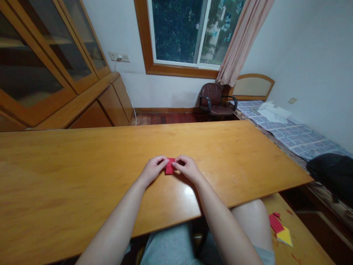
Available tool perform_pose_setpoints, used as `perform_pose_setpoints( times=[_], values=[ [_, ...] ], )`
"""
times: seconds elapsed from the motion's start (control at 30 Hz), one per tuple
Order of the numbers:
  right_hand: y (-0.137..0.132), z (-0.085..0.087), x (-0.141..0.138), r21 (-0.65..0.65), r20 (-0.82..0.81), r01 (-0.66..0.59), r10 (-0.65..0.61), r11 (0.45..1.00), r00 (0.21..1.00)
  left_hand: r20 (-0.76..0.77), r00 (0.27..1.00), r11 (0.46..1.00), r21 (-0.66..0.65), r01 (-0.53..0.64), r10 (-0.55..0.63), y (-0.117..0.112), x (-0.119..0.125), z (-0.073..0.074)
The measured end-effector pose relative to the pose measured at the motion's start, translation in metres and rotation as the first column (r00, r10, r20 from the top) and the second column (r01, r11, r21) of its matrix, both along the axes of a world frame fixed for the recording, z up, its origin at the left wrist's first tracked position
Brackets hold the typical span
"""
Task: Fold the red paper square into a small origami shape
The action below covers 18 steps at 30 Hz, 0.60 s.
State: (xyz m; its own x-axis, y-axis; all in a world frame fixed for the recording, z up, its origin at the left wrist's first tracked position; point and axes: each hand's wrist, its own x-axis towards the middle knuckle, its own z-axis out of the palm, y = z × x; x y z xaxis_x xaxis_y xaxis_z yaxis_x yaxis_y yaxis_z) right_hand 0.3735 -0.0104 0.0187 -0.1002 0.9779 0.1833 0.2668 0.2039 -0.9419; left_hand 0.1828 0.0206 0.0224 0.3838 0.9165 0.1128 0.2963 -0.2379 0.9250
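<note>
Red paper [170, 170] held two-handed at the counter [82, 169]
Left hand [152, 170]: grip pinching the upper left edge. Right hand [189, 168]: grip pinching the right side, thumb on the face. Paper-to-counter contact cannot be confirmed.

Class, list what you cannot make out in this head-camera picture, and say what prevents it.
All in the head view:
- Red piece: its side edges, partly hidden by the left hand and right hand.
- Black object: its full shape, cut off by the right edge.
- White specks: too small to identify.
- Cabinet: contents obscured by dark glass.
</note>
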Motion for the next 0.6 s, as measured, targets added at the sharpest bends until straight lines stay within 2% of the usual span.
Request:
perform_pose_setpoints(
  times=[0.6],
  values=[
    [-0.0001,-0.0004,0.0030,0.044,0.014,-0.005,0.004,0.999,1.000,-0.029,0.999,0.999,0.036,-0.027,0.028,-0.0012,0.0011,0.0027]
  ],
)
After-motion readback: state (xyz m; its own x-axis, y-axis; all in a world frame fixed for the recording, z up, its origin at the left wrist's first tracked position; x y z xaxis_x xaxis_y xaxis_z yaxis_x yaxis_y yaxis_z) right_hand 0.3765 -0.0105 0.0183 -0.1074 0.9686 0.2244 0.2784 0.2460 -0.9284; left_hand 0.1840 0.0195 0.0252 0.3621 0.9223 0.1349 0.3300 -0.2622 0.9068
